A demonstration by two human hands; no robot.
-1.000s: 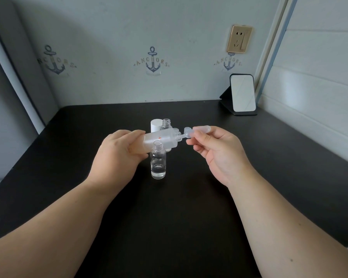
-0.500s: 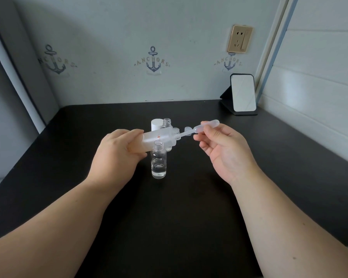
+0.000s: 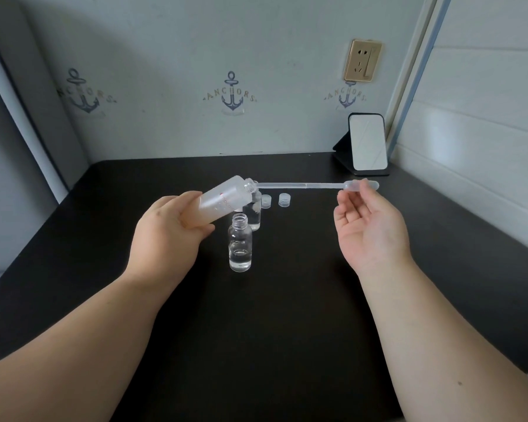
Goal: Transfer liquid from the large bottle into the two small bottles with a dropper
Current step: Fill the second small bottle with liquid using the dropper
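A person's two bare forearms reach over a black table [image 3: 272, 345]. The left hand [image 3: 168, 236] has its fingers wrapped around the base of a large frosted bottle [image 3: 223, 202], holding it tilted with its open neck pointing up and to the right. The right hand [image 3: 369, 226] is palm up, its fingers pinching the bulb of a long clear plastic dropper [image 3: 311, 186], which lies nearly level in the air; its thin tip sits at the mouth of the large bottle, though whether it is just inside cannot be told. Below the large bottle, a small clear bottle [image 3: 240, 245] stands upright and uncapped on the table with a little liquid at its bottom. A second small bottle [image 3: 254, 213] stands just behind it, partly hidden by the large one. Two small ribbed caps [image 3: 275, 200] rest on the table to the right of the bottles. At the far right corner, a small mirror [image 3: 368, 146] leans on a dark stand near a wall socket [image 3: 362, 60].
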